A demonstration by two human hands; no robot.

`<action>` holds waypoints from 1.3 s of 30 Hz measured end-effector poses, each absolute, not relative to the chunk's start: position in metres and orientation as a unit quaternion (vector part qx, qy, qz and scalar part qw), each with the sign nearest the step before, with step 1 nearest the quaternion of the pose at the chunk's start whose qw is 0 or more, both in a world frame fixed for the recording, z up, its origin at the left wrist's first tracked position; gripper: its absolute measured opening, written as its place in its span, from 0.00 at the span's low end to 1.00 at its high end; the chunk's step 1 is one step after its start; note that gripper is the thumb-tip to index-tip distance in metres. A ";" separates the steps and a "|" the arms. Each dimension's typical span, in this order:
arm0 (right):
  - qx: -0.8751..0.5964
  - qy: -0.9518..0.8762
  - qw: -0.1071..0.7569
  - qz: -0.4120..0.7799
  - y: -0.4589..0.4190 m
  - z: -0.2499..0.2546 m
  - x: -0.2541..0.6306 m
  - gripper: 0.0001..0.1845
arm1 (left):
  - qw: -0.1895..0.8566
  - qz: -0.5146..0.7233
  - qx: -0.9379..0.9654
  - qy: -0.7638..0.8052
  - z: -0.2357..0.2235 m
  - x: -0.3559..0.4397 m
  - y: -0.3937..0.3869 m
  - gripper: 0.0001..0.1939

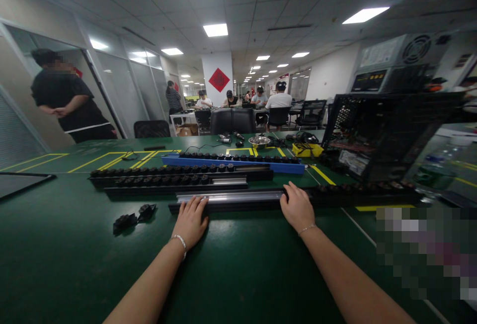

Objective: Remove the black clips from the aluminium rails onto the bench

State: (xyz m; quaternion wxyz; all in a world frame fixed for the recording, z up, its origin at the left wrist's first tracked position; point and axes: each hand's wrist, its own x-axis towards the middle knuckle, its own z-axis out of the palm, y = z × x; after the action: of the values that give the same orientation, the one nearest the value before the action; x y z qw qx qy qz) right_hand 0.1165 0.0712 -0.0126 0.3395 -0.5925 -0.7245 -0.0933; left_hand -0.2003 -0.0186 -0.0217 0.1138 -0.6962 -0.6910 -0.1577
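A long black rail [238, 208] with a bare silvery channel lies across the green table in front of me. My left hand [191, 222] holds its left end, fingers over the top and thumb at the near side. Further right, my right hand [298, 207] bends its fingers over the same rail, around a small black round-topped piece [286, 195] partly hidden by the fingers. A row of similar black pieces [357, 192] fills the rail right of that hand. Two loose black pieces [125, 222] lie on the table left of my left hand.
Behind stand two more black rails [179, 180] with black pieces, and a blue rail [238, 164]. An open computer case [376, 135] carries power supplies at right. Also there: a yellow tray [307, 150], metal bowl [260, 141], bottle [436, 167]. A person [70, 95] stands at left; others sit beyond.
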 end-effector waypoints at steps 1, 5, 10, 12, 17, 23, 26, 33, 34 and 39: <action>-0.585 -0.729 0.344 -0.094 0.070 -0.013 0.114 0.22 | 0.114 -0.159 -0.696 -0.691 -0.022 -0.200 -0.018 0.27; -0.546 -0.753 0.355 -0.097 0.067 -0.016 0.104 0.22 | 0.117 -0.163 -0.697 -0.688 -0.024 -0.202 -0.018 0.27; -0.525 -0.769 0.359 -0.064 0.063 -0.015 0.098 0.22 | 0.117 -0.160 -0.697 -0.689 -0.024 -0.202 -0.018 0.27; -0.522 -0.770 0.363 -0.048 0.062 -0.015 0.097 0.22 | 0.119 -0.160 -0.697 -0.689 -0.024 -0.201 -0.018 0.27; -0.516 -0.772 0.370 -0.022 0.059 -0.014 0.095 0.22 | 0.122 -0.163 -0.697 -0.688 -0.023 -0.200 -0.019 0.27; -0.522 -0.765 0.377 0.000 0.057 -0.014 0.091 0.19 | 0.132 -0.151 -0.697 -0.689 -0.023 -0.200 -0.018 0.27; -0.531 -0.762 0.370 0.013 0.056 -0.013 0.088 0.19 | 0.143 -0.138 -0.694 -0.692 -0.023 -0.195 -0.016 0.27; -0.519 -0.774 0.359 0.039 0.054 -0.012 0.084 0.17 | 0.160 -0.135 -0.738 -0.641 -0.023 -0.165 -0.010 0.26; -0.513 -0.779 0.357 0.046 0.054 -0.012 0.083 0.17 | 0.160 -0.133 -0.749 -0.630 -0.023 -0.161 -0.010 0.26; -0.462 -0.808 0.359 0.066 0.052 -0.012 0.078 0.20 | 0.163 -0.133 -0.771 -0.601 -0.021 -0.156 -0.009 0.27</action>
State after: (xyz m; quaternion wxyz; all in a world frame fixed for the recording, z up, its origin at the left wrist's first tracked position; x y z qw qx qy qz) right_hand 0.0778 0.0520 -0.0124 0.3593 -0.4619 -0.8082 0.0657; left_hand -0.1558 -0.0092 -0.0213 0.1631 -0.7712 -0.6007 -0.1333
